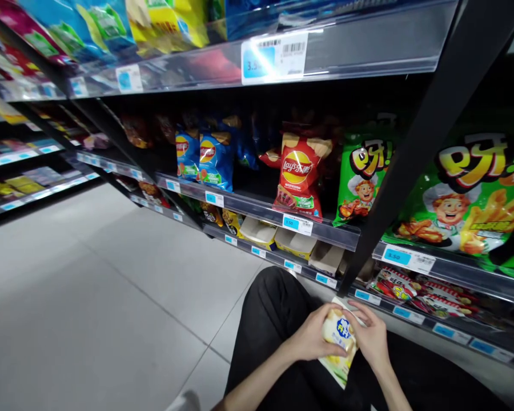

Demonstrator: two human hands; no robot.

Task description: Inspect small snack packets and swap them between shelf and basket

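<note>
A small cream-and-yellow snack bag point(341, 344) with a blue logo is held over my lap. My left hand point(312, 337) grips it from the left, with the thumb across its front. On the other side, my right hand point(370, 337) has its fingers at the upper right edge of the bag. The bag tilts, its bottom corner pointing down toward my dark trousers point(269, 319). What my right fingertips do behind the bag is hidden.
Shelves stand close in front. The middle shelf bears a red chip bag point(300, 174), blue chip bags point(215, 160) and green snack bags point(466, 194). Below are open cartons point(295, 242) and small red packets point(394, 283). A dark post point(415, 142) rises at right; grey floor tiles point(111, 297) lie left.
</note>
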